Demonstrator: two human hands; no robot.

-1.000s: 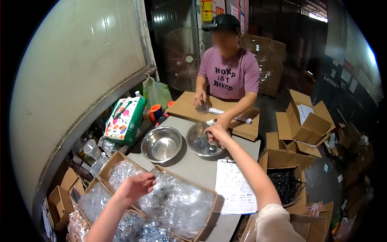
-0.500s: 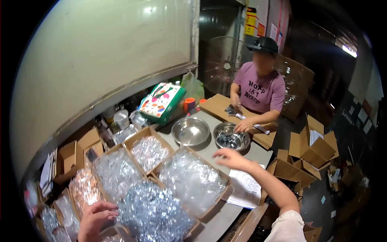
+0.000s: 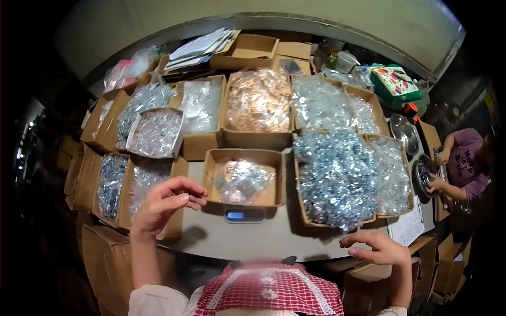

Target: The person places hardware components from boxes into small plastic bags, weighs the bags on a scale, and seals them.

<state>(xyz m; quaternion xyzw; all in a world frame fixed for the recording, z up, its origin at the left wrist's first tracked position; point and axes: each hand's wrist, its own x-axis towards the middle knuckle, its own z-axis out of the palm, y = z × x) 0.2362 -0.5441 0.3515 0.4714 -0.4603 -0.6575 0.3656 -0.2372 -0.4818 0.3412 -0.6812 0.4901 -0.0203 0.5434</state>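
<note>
My left hand [image 3: 167, 204] hovers left of a small cardboard box [image 3: 279, 181], fingers loosely bent and apart, holding nothing I can see. That box sits on a scale with a lit blue display [image 3: 235, 215], and a heap of small clear plastic packets [image 3: 242, 180] lies in it. Over the table's front edge at the right, my right hand [image 3: 377, 247] hangs with thumb and fingers apart and nothing in it. The nearest thing to it is a heaped box of shiny blue-silver packets [image 3: 337, 179].
Beyond the scale stand boxes of copper-coloured packets [image 3: 259, 102] and clear packets [image 3: 321, 102]. More filled boxes [image 3: 156, 131] crowd the left. A clipboard with paper [image 3: 408, 226] lies at the right, near metal bowls [image 3: 404, 134]. A co-worker in purple [image 3: 466, 158] handles things there.
My view has swung left and down, bringing the scale and its box into sight. My right hand has drawn back from near the bowls to the table's front edge. Both hands stay without a hold.
</note>
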